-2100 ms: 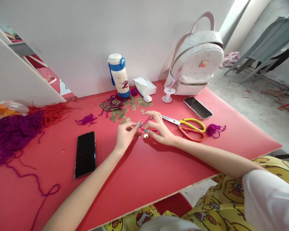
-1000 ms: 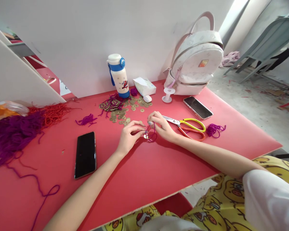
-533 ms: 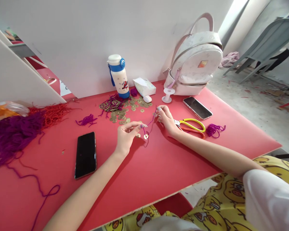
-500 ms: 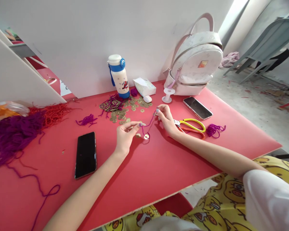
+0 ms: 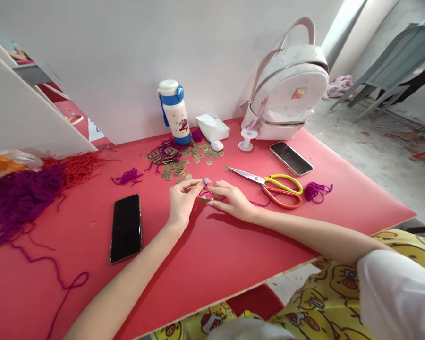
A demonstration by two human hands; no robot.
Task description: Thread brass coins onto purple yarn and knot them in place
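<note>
Sitting at a red table [image 5: 216,255], and from the head camera both hands are meeting right in the middle of it. The left hand [image 5: 182,202] is pinching a purple thread [image 5: 208,192] between thumb and fingertips, closed down on it just above the tabletop. The right hand [image 5: 230,199] is lying low beside it, fingers curled in toward the same spot, fingertips touching the thread near a small brass coin [image 5: 203,199] lying on the table between the two hands. Can't really tell if the right hand is actually gripping the thread or only pressing on it, since the fingers are covering that bit. A thin purple strand is trailing out to the right from under the right hand toward the scissors [image 5: 272,185].

Behind the hands, a pile of brass coins [image 5: 182,160] is spreading out with purple thread tangled in it, right in front of a blue and white bottle [image 5: 174,112]. Next to that, a tissue pack [image 5: 213,126], a small white spool [image 5: 247,140] and a white backpack [image 5: 286,89] are sitting along the wall. One phone [image 5: 126,227] is lying face up left of the left forearm, another phone [image 5: 291,158] just past the scissors. Big heaps of purple yarn [image 5: 17,193] and red yarn [image 5: 80,165] are piling up on the far left.
</note>
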